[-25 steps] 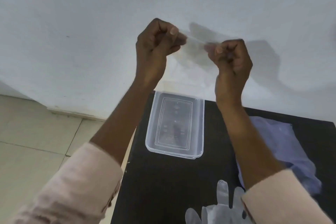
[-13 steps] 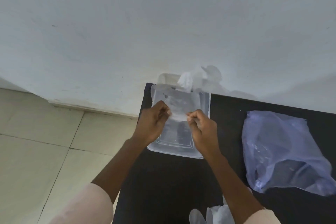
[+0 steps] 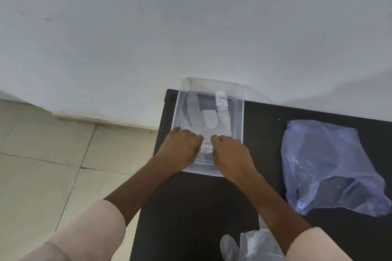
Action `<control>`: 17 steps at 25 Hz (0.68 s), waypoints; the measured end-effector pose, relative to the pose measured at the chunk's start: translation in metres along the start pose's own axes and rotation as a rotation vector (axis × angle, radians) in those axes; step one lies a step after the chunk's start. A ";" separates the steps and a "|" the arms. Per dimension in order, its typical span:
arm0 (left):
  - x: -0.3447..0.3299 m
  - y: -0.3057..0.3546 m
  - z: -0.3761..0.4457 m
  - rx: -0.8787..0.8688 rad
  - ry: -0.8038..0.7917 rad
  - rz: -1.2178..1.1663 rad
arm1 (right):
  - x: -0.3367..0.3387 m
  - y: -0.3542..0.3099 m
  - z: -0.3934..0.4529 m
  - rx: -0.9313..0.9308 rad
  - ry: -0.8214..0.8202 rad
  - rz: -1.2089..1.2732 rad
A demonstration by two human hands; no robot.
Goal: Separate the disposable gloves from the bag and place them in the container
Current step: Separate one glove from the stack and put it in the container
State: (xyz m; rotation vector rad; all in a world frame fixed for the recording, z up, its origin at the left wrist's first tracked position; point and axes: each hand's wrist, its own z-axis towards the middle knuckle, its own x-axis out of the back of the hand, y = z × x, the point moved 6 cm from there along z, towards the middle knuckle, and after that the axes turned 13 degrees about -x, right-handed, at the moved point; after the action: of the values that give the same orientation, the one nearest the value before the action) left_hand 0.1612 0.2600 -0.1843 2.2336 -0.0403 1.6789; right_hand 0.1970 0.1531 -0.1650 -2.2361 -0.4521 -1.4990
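A clear rectangular container (image 3: 238,112) stands at the far left corner of the black table (image 3: 265,154). A clear disposable glove (image 3: 209,118) lies flat inside it, fingers pointing toward the wall. My left hand (image 3: 182,146) and my right hand (image 3: 230,152) rest over the container's near end, both pinching the glove's cuff. A bluish plastic bag (image 3: 326,165) lies crumpled on the table to the right. More clear gloves (image 3: 252,246) sit at the table's near edge, partly hidden by my right sleeve.
A white wall rises right behind the table. Beige floor tiles (image 3: 42,165) lie to the left, past the table's left edge. Dark bare tabletop shows between the container and the bag.
My hands came down from in front of the wall, where they stretched the glove, to the container. The glove now lies spread inside it.
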 end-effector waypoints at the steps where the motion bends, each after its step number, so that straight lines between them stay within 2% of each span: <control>1: -0.004 0.000 0.000 -0.016 -0.041 0.048 | -0.003 0.000 0.000 0.025 -0.032 -0.069; 7: -0.020 -0.003 -0.004 -0.144 -0.373 0.185 | -0.018 0.002 0.001 0.176 -0.332 -0.367; 10: -0.015 -0.003 -0.004 -0.161 -0.423 0.181 | -0.019 0.004 0.002 0.193 -0.430 -0.404; 12: -0.006 -0.001 0.001 -0.155 -0.344 0.174 | -0.009 0.001 0.011 0.136 -0.305 -0.153; 14: 0.001 0.004 0.007 -0.145 -0.255 0.143 | 0.004 0.005 0.027 -0.046 -0.139 0.210; 17: -0.010 0.014 0.011 -0.098 -0.276 0.043 | -0.001 0.014 0.050 -0.368 -0.116 0.569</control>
State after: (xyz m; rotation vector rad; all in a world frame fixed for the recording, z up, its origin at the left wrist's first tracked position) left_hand 0.1649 0.2417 -0.1929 2.3860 -0.2339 1.3458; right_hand 0.2429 0.1664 -0.1854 -2.4397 0.4401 -1.2171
